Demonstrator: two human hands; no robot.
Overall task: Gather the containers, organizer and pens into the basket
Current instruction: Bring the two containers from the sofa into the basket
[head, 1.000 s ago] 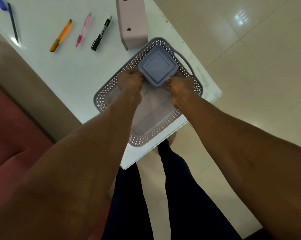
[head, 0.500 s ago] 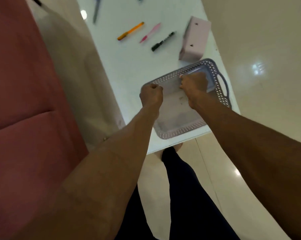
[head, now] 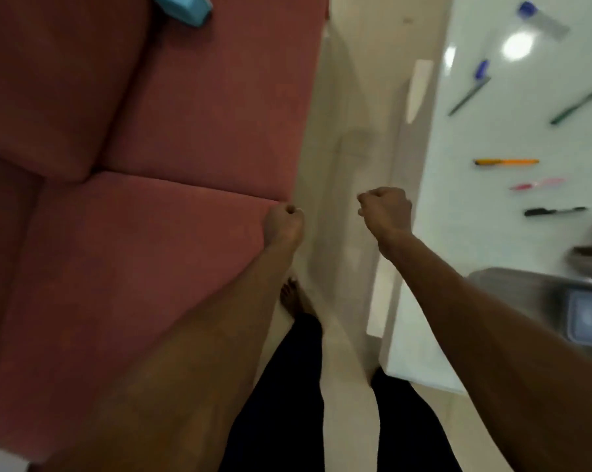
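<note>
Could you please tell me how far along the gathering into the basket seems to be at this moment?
Done: one grey square lidded container sits in the grey perforated plastic basket. In hand: nothing; the left hand and right hand are curled fists, holding nothing. Left: the orange pen, pink pen, black marker and green pen lie on the white table.

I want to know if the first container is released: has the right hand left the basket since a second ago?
Yes. The right hand now hangs fisted and empty off the table's left edge, clear of the basket holding the container.
</note>
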